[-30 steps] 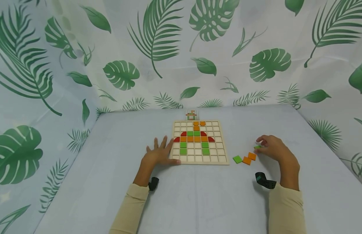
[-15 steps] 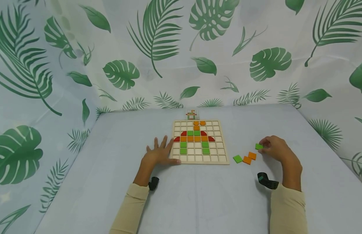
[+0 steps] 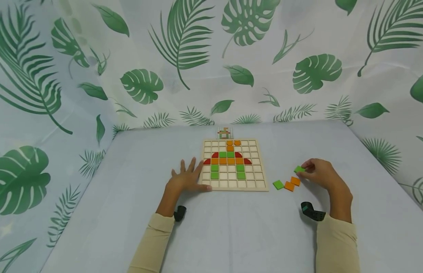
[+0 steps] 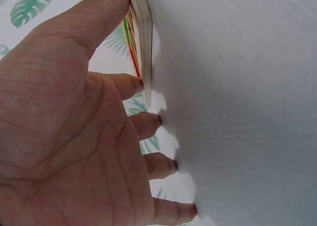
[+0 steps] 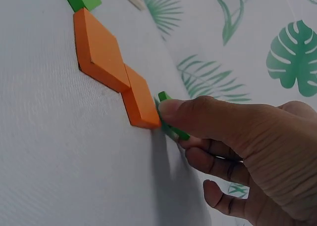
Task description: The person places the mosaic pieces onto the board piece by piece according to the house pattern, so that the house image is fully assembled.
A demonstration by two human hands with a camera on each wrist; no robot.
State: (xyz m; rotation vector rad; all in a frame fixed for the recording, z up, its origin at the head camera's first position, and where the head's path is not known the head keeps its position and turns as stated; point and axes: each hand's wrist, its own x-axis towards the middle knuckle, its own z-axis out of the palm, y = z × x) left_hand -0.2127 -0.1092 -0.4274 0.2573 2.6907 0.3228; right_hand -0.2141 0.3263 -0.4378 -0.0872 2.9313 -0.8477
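A wooden grid board [image 3: 228, 184] lies mid-table, its cells partly filled with green, orange and red tiles that form a figure. My left hand [image 3: 184, 180] is spread flat at the board's left side, thumb on the near left corner and index finger touching the left edge. Over on the right, my right hand [image 3: 321, 173] pinches a green square tile [image 3: 299, 169] between thumb and fingers. Just below it on the cloth are two orange tiles [image 3: 289, 186], touching each other, with another green tile [image 3: 278, 185] beside them. The right wrist view shows the pinched green tile [image 5: 173, 116] edge-on.
A small pattern card [image 3: 224, 133] with a similar coloured figure lies behind the board. A pale cloth covers the table, and leaf-printed fabric [image 3: 204, 76] hangs at the back and sides. Black wrist cameras [image 3: 312, 211] sit under both forearms.
The green tile in my right fingers has turned and shifted, showing more of its face than a second ago. The right hand has moved only slightly; the left hand keeps its place.
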